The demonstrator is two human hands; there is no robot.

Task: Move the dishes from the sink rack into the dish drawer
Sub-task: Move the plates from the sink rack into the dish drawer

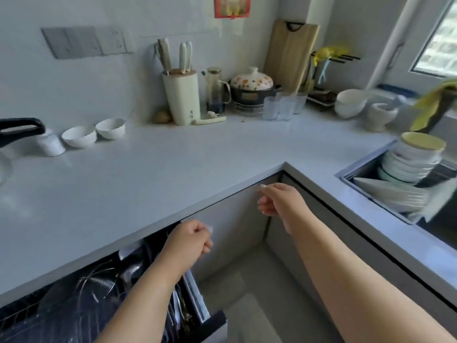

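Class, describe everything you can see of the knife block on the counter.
The knife block is a tall, cream, rounded holder, plastic-looking, with a wooden-looking top and a small dark mark low on its front. It stands upright on the white counter by the tiled wall. Four pale handles stick up from it.
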